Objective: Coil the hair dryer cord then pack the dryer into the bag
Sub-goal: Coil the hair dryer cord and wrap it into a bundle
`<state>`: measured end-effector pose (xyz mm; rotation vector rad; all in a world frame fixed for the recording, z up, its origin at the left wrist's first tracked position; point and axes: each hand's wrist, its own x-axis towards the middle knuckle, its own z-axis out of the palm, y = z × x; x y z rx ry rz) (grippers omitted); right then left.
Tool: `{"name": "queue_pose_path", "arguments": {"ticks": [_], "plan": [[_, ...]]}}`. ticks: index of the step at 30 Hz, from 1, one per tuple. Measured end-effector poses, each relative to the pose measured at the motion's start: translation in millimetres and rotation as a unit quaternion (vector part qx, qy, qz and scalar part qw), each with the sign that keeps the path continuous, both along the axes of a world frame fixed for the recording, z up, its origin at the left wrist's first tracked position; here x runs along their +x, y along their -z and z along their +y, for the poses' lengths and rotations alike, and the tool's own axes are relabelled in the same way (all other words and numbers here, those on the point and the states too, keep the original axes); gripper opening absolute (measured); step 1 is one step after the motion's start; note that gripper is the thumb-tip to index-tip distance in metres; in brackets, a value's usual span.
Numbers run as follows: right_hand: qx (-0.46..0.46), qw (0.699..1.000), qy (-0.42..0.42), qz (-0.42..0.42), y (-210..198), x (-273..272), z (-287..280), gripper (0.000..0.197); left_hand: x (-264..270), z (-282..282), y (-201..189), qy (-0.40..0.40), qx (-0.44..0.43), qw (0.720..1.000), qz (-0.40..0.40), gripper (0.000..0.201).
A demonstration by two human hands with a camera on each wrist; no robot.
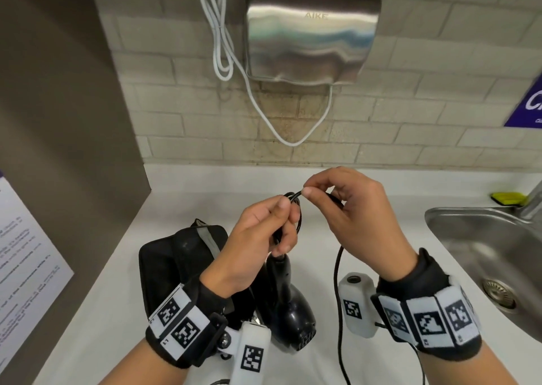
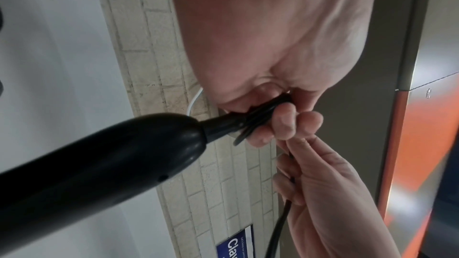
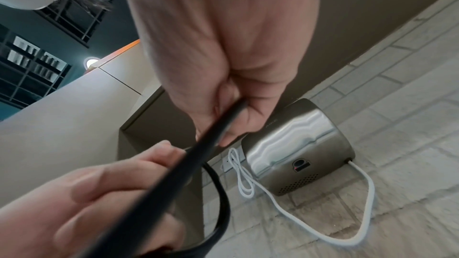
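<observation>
A black hair dryer (image 1: 289, 305) hangs handle-up over the white counter, its handle (image 2: 104, 162) large in the left wrist view. My left hand (image 1: 264, 229) grips several small loops of its black cord (image 1: 293, 198) bunched at the handle's top (image 2: 258, 115). My right hand (image 1: 349, 208) pinches the cord (image 3: 223, 123) just right of the loops. The rest of the cord (image 1: 338, 296) trails down to the bottom edge. A black bag (image 1: 176, 258) lies on the counter, left of the dryer and partly under my left wrist.
A steel sink (image 1: 492, 261) lies at the right with a yellow-green sponge (image 1: 509, 198) behind it. On the tiled wall hangs a steel hand dryer (image 1: 311, 36) with a white cable (image 1: 223, 47). A brown panel (image 1: 58, 121) bounds the left side.
</observation>
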<state>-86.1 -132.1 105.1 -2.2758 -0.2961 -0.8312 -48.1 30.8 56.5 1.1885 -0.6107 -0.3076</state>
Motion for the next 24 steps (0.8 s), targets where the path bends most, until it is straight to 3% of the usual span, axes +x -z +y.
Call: {"name": "queue_pose_path", "arguments": {"ticks": [2,4,6,8,10,13,15,18,21,24], "plan": [[0.026,1.000,0.002,0.013,4,1,4,0.005,1,0,1,0.005,-0.025,1.000,0.016,0.037],[0.116,0.991,-0.010,0.063,13,2,9,0.009,0,0,2,0.013,-0.062,0.997,0.039,0.041],[0.273,0.949,-0.051,0.153,27,-2,13,0.017,0,0,4,0.026,-0.093,0.993,0.061,0.045],[0.402,0.878,-0.099,0.239,44,-13,14,0.023,1,-1,5,0.027,-0.101,0.991,0.078,0.055],[0.441,0.834,-0.123,0.307,66,-32,14,0.026,3,1,5,0.016,-0.110,0.990,0.089,0.065],[0.431,0.809,-0.119,0.382,101,-69,11,0.028,9,6,4,-0.024,-0.131,0.987,0.094,0.060],[0.410,0.809,-0.083,0.412,117,-93,4,0.025,12,9,5,-0.046,-0.129,0.986,0.100,0.057],[0.294,0.860,-0.008,0.417,123,-125,-10,0.008,10,10,5,-0.047,-0.113,0.987,0.100,0.062],[0.180,0.913,0.075,0.358,103,-145,-26,0.042,5,6,5,-0.037,-0.102,0.989,0.103,0.067],[0.103,0.928,0.079,0.349,64,-148,-37,0.048,7,1,7,-0.046,-0.105,0.989,0.098,0.055]]}}
